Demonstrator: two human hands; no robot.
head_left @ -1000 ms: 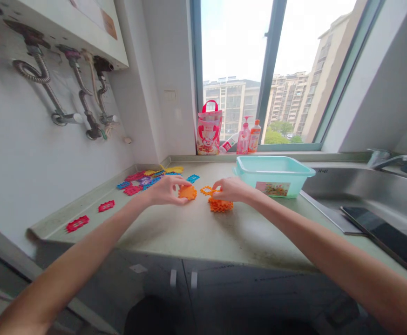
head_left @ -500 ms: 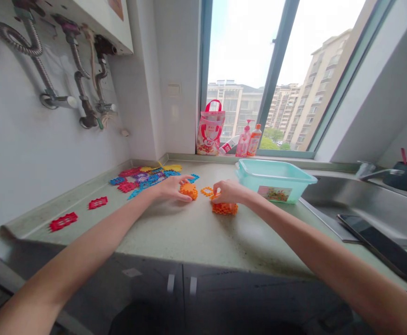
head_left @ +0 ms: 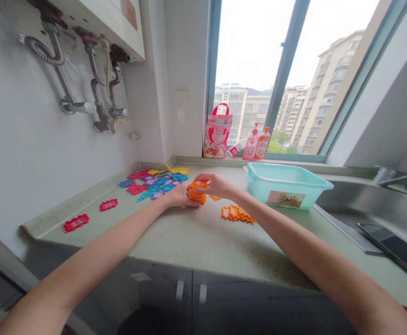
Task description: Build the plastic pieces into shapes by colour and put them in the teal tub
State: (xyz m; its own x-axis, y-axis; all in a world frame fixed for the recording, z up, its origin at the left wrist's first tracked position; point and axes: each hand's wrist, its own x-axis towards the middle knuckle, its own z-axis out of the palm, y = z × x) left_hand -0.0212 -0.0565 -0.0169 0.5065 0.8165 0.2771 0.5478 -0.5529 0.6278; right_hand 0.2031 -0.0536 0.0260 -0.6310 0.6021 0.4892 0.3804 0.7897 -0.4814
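Observation:
My left hand [head_left: 179,196] is wrapped around the left side of a small stack of orange plastic building pieces [head_left: 198,197] with notched edges. Above that stack, the fingers of my right hand [head_left: 218,184] pinch another orange building piece [head_left: 200,183], which overlaps the stack's top; whether they touch I cannot tell. Just right of the stack lies a partly hidden orange piece [head_left: 214,197]. Nearer my right forearm, several loose orange pieces [head_left: 234,213] overlap flat on the counter.
Blue, purple, red and yellow pieces [head_left: 156,184] are heaped at the back left. Two red pieces [head_left: 77,223] lie apart from them. A mint-green plastic bin [head_left: 287,199] stands right, beside the sink [head_left: 364,200]. A dark phone-like slab [head_left: 392,249] lies by the sink edge.
My right hand has lifted an orange piece off the loose orange pile and brought it left over the stack in my left hand. The view has shifted slightly left.

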